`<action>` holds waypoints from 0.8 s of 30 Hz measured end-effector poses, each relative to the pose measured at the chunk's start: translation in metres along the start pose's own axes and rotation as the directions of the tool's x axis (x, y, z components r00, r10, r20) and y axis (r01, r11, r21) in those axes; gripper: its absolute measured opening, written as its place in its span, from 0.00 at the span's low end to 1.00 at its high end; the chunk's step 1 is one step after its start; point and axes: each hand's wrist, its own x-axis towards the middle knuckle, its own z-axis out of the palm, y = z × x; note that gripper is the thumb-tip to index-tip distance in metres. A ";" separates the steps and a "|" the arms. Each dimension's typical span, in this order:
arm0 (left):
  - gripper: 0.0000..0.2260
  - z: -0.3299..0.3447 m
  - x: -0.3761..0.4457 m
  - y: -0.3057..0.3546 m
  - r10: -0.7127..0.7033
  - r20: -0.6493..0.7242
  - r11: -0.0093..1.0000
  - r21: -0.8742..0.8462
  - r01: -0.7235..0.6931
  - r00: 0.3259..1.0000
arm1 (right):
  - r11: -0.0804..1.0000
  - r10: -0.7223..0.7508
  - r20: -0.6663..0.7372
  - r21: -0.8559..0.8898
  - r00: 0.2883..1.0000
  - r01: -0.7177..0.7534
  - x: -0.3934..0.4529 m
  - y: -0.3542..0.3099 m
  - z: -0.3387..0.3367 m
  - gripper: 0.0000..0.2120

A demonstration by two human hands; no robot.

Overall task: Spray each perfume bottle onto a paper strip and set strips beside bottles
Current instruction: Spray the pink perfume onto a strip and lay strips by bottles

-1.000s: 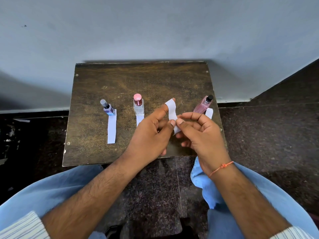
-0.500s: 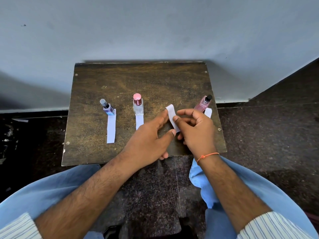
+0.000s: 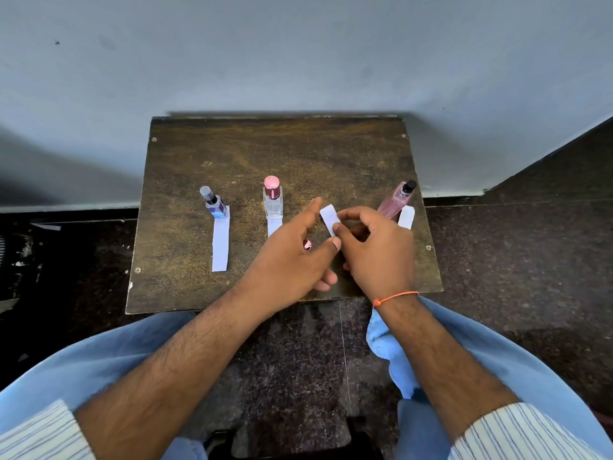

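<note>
Three perfume bottles stand in a row on the small brown table [image 3: 232, 154]: a blue bottle [image 3: 214, 205], a clear bottle with a pink cap [image 3: 273, 199] and a pink bottle with a black cap [image 3: 394, 202]. A white paper strip lies by each: the left strip [image 3: 220, 242], the middle strip [image 3: 274, 226] and the right strip [image 3: 406, 216]. My right hand [image 3: 378, 250] pinches another white strip [image 3: 328, 217] between the clear and pink bottles. My left hand [image 3: 292, 260] is beside it, index finger and thumb stretched out, lower fingers curled under. A small shiny pink thing [image 3: 307, 244] shows between thumb and index; whether my hand holds it is hidden.
The table stands against a grey wall [image 3: 298, 61] on a dark speckled floor [image 3: 514, 260]. My knees in light blue trousers [image 3: 464, 353] sit at its near edge. The rear half of the tabletop holds nothing.
Both hands have moved lower and forward over the table with the strip. My left thumb has come off the strip, and the index finger now points out straight. The small pink thing has come into view.
</note>
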 end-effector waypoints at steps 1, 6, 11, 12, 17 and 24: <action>0.33 0.000 0.000 0.001 -0.007 -0.013 1.000 -0.003 0.007 1.000 | 0.998 -0.021 -0.001 -0.053 1.000 0.021 0.000 -0.002 -0.001 0.08; 0.32 -0.001 -0.004 0.010 -0.022 -0.036 1.000 -0.022 0.021 0.999 | 0.948 -0.090 0.078 -0.297 0.993 0.110 0.000 -0.007 -0.001 0.13; 0.32 -0.002 -0.007 0.014 -0.028 -0.039 0.999 -0.030 0.027 0.999 | 0.942 -0.044 0.127 -0.325 0.991 0.083 0.001 -0.010 -0.004 0.18; 0.32 -0.003 -0.007 0.014 -0.028 -0.042 0.999 -0.027 0.027 0.999 | 0.943 -0.041 0.137 -0.322 0.990 0.083 0.002 -0.011 -0.004 0.19; 0.31 -0.002 -0.006 0.011 -0.030 -0.029 0.999 -0.031 0.029 0.999 | 0.942 -0.046 0.176 -0.320 0.983 0.101 0.003 -0.012 -0.008 0.17; 0.29 0.000 -0.008 0.014 -0.050 -0.015 0.999 -0.009 0.050 0.999 | 0.956 -0.030 0.183 -0.282 0.983 0.082 0.004 -0.011 -0.010 0.15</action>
